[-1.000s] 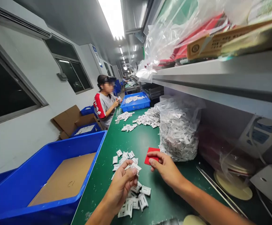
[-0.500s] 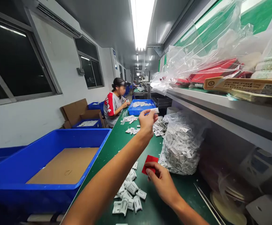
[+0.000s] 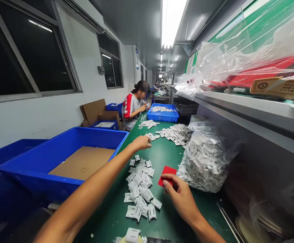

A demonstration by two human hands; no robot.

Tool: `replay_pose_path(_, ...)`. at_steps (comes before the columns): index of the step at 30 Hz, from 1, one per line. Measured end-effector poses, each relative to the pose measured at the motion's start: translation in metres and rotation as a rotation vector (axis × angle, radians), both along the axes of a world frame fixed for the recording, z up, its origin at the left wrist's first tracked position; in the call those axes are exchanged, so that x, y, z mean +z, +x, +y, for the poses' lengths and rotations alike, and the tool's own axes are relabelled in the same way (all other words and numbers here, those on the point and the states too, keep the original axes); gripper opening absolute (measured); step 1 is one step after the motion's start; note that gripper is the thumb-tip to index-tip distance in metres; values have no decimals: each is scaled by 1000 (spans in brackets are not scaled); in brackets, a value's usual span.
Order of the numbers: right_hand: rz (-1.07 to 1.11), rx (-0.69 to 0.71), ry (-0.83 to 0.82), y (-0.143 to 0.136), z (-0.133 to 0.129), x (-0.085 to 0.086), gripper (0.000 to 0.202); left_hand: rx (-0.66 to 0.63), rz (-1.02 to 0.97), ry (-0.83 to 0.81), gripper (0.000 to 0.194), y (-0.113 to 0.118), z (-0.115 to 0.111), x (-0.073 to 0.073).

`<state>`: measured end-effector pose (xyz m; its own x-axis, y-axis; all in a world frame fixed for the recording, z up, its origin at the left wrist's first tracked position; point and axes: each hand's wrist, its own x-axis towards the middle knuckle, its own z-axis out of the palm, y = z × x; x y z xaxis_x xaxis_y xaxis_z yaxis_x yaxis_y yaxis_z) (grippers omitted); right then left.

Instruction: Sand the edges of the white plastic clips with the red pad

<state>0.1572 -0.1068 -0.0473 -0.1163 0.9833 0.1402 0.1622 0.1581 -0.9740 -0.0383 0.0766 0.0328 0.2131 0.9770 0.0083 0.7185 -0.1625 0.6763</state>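
Out over the green table reaches my left hand (image 3: 142, 142), its fingers curled downward; whatever is in them, if anything, is hidden. Just beyond it lies a small group of white plastic parts (image 3: 152, 136). My right hand (image 3: 179, 192) pinches a flat red square sheet (image 3: 168, 175) between thumb and fingers, a little above the tabletop. Between my arms a loose heap of white slotted plastic pieces (image 3: 140, 182) spreads along the table. One more white piece (image 3: 132, 235) rests on a pale round object at the bottom edge.
A clear bag of white parts (image 3: 205, 162) stands at the right. Beyond are a larger pile (image 3: 177, 133) and a blue tray (image 3: 163, 115). A big blue bin (image 3: 60, 141) with cardboard flanks the left edge. A co-worker (image 3: 134, 108) sits farther along. A shelf (image 3: 238, 101) overhangs the right.
My left hand has moved left and down, from near the blue tray to beside the small group of parts. The white piece it held no longer shows there. My right hand keeps the red sheet.
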Motion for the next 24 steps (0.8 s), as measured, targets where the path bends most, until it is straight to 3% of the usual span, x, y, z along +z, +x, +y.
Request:
replay_pose_path(4, -39, 9, -7, -2, -1, -1, 34, 82, 177, -143, 34, -39, -9, -38)
replay_pose_path(8, -78, 18, -5, -1, -1, 0, 38, 133, 156, -195, 35, -48, -13, -58)
replay_pose_path(14, -109, 7, 10, 4, 3, -3, 41, 144, -195, -101, 33, -39, -35, -51)
replay_pose_path(19, -106, 36, -4, 2, 1, 0, 43, 62, -638, -127, 31, -13, -96, -51)
replay_pose_path(24, -114, -2, -2, 3, -1, 7, 43, -32, -958, -214, 47, 5, -150, -58)
